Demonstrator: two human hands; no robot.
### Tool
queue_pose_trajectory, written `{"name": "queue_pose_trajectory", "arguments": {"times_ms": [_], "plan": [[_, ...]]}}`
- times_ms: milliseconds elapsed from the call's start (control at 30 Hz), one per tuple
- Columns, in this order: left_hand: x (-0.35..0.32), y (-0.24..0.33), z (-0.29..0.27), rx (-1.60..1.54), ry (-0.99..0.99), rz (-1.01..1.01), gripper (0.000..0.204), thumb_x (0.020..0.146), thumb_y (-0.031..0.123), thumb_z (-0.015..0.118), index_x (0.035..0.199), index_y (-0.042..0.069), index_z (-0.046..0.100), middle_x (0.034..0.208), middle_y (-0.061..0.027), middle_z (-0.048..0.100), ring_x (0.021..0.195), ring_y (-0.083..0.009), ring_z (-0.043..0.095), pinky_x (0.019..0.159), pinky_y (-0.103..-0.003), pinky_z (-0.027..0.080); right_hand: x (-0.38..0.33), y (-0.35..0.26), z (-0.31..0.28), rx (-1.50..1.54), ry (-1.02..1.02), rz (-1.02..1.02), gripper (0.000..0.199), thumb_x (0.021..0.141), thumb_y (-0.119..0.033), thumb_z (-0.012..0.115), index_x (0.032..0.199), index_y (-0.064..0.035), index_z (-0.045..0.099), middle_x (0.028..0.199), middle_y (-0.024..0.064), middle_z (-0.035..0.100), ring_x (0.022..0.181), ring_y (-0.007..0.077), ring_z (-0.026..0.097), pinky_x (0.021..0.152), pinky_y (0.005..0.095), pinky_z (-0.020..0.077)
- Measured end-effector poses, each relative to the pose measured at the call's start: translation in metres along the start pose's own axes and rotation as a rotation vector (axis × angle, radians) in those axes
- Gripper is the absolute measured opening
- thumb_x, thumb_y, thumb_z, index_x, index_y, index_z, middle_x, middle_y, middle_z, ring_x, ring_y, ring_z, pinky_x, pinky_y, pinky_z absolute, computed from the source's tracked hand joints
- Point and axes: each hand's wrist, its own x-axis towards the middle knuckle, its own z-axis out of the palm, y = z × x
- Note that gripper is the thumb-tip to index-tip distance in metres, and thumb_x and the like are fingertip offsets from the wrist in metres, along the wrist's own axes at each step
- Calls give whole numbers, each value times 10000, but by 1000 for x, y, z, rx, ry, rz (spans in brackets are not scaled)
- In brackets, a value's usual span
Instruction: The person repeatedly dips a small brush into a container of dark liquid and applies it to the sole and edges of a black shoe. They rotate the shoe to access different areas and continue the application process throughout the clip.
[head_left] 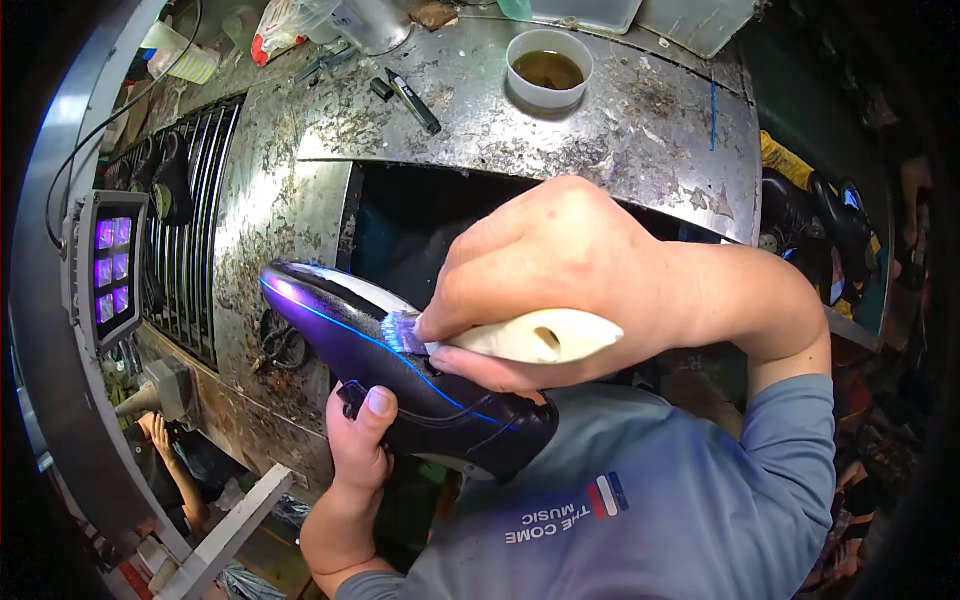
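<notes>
Glossy black shoe [400, 375] at frame centre, sleek pointed toe aimed 10 o'clock, thin blue line along side, purple sheen on toe. Left hand [355, 440] at 7 o'clock, grip closed under shoe, thumb pressed on upper. Right hand [545, 275] closed round cream plastic brush [520, 338], bristles touching upper. Behind, at 12 o'clock: stained, pitted metal surface [640, 130], white cup [548, 68] of brown liquid, black marker [412, 100]. Purple-lit lamp [108, 270] at 9 o'clock.

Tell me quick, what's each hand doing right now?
Left hand: closed, holding the black shoe.
Right hand: closed, gripping a cream brush on the shoe.
</notes>
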Motion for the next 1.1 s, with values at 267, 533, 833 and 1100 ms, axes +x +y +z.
{"name": "queue_pose_trajectory", "arguments": {"times_ms": [267,533,833,1100], "plan": [[0,-3,-10,-93,44,7,565,972,358,705,1334,-42,538,1214,-120,665,1085,-212,659,978,-363,524,-6,-11,-4,92,-165,8,139,806,-133,793,902,-63,722,742,59,657,609,268,659,505,364,518],[2,-9,-11,-104,58,5,553,984,339,687,1352,-42,526,1235,-127,662,1102,-221,661,989,-376,524,-6,-14,-11,95,-303,18,140,812,-147,772,897,-69,694,759,53,659,658,280,668,546,382,526],[3,-18,-17,-152,86,-5,581,1003,358,652,1387,-49,495,1266,-155,651,1143,-258,663,1022,-412,525,-7,-21,-19,73,-364,43,125,820,-157,755,859,-75,670,725,49,627,645,287,648,538,391,506],[7,-35,-16,-303,123,18,675,1022,408,599,1493,-29,391,1385,-187,588,1247,-294,620,1080,-449,502,-11,-28,-31,95,-361,57,156,770,-142,756,761,-74,616,695,56,587,618,287,618,523,386,480]]}}
